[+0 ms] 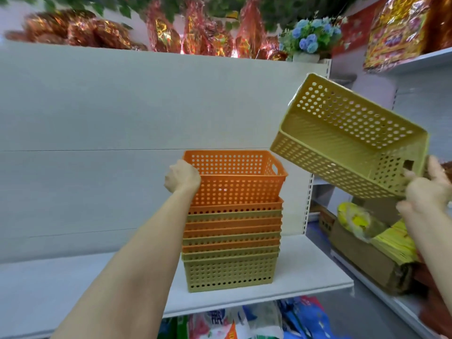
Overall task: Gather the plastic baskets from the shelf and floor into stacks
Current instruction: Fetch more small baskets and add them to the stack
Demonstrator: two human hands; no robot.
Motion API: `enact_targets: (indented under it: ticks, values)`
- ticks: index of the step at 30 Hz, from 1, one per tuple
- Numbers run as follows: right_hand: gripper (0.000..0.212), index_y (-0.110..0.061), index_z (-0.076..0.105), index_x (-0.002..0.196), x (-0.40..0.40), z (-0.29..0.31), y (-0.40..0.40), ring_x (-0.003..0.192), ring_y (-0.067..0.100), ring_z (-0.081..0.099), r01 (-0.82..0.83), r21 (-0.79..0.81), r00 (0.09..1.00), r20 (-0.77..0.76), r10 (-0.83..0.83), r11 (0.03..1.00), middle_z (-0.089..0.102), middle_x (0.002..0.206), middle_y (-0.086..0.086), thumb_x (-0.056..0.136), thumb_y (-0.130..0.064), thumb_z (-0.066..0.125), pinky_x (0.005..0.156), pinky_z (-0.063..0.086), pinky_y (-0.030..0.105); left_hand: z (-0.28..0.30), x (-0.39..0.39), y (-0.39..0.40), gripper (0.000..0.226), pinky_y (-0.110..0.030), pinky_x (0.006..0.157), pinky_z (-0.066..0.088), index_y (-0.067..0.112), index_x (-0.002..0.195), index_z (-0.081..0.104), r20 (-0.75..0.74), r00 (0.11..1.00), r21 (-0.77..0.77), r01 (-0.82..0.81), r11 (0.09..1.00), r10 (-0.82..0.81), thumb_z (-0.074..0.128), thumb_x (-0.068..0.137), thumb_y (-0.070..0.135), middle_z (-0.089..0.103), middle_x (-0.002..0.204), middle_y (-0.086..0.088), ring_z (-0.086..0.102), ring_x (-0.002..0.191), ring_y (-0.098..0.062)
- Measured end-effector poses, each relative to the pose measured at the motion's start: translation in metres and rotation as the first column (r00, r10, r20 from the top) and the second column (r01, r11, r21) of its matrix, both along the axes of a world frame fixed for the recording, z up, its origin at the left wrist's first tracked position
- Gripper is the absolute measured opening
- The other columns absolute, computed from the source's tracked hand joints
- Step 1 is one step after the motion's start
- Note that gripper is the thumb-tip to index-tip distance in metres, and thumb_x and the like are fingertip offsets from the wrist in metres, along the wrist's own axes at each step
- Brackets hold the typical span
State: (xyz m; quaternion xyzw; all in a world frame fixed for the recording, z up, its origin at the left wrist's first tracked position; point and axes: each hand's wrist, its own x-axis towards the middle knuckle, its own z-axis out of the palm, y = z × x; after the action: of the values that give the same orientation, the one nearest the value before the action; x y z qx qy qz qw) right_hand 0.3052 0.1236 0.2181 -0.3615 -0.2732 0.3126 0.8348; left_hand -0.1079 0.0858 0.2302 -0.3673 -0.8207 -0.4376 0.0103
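The left hand (182, 176) grips the rim of the top orange basket (234, 177) on the stack (231, 245) on the shelf (305, 272), while the right hand (426, 189) holds a tilted yellow basket (349, 138) up beside it.

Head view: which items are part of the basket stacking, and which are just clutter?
Job:
- basket stack on the shelf
- top orange basket, gripped by the left hand
- yellow-green basket, held tilted by the right hand

Clutter:
- red foil packs
- blue artificial flowers
- cardboard box
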Motion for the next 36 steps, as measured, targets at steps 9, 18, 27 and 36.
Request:
enact_targets:
  ticks: [9,18,27,36]
  values:
    - [0.062,-0.025,0.050,0.140,-0.081,0.034,0.031,0.106,0.023,0.067,-0.289,-0.024,0.957,0.032,0.290,0.957,0.062,0.131,-0.001,0.090,0.012,0.046,0.081,0.058,0.047,-0.001,-0.007,-0.008,0.033,-0.043,0.093,0.049,0.001,0.119,0.062,-0.148,0.989,-0.038,-0.008,0.999,0.002,0.041,0.097,0.013,0.063,0.125,-0.023,0.059,0.116,-0.041]
    - [0.064,-0.023,0.049,0.141,-0.144,0.065,0.042,0.092,0.022,0.070,-0.393,-0.047,0.917,0.049,0.395,0.918,0.064,0.126,0.002,0.091,0.015,0.040,0.062,0.060,0.037,-0.039,-0.020,-0.014,0.039,-0.041,0.091,0.048,0.024,0.131,0.062,-0.087,0.996,-0.053,0.031,0.998,-0.036,0.040,0.098,0.025,0.066,0.121,-0.016,0.061,0.112,-0.039]
    - [0.057,-0.026,0.054,0.136,-0.186,0.039,0.061,0.084,0.021,0.069,-0.433,-0.261,0.855,0.184,0.485,0.863,0.062,0.127,0.002,0.094,0.011,0.042,0.054,0.056,0.031,-0.037,-0.042,-0.022,0.074,-0.044,0.120,0.025,0.024,0.153,0.037,0.407,0.660,0.607,0.320,0.727,-0.631,0.016,0.098,0.068,0.035,0.160,0.000,0.033,0.146,-0.021]
    - [0.038,-0.016,0.058,0.132,-0.185,0.016,0.068,0.075,0.020,0.062,-0.366,-0.399,0.730,0.437,0.526,0.840,0.067,0.100,0.007,0.097,-0.007,0.045,0.061,0.047,0.030,-0.037,-0.046,-0.001,0.060,-0.029,0.077,0.047,0.028,0.121,0.063,0.417,0.629,0.367,0.544,0.754,-0.657,0.018,0.102,0.061,0.070,0.106,0.005,0.065,0.102,-0.013]
